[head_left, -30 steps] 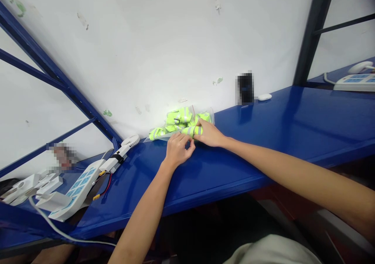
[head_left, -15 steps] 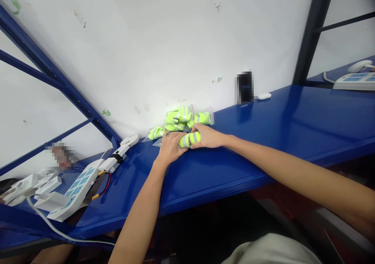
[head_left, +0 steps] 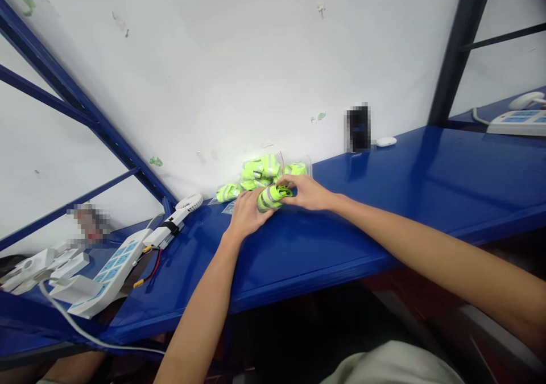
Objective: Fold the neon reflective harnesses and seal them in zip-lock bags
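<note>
A rolled fluorescent yellow-green reflective strap (head_left: 268, 199) is held at the blue worktop (head_left: 307, 247), in front of the bagged pile. Its long axis runs roughly left to right, tilted slightly up toward the right; the end showing folded layers faces the right hand (head_left: 307, 193), the other end the left hand (head_left: 248, 210). The left hand curls round the left end, thumb along the near side; the right pinches the layered end between thumb and fingers. Behind, clear plastic bags (head_left: 261, 168) hold similar silver-banded yellow-green bundles, heaped against the white wall (head_left: 239, 77); one bag shows a red line along its edge.
</note>
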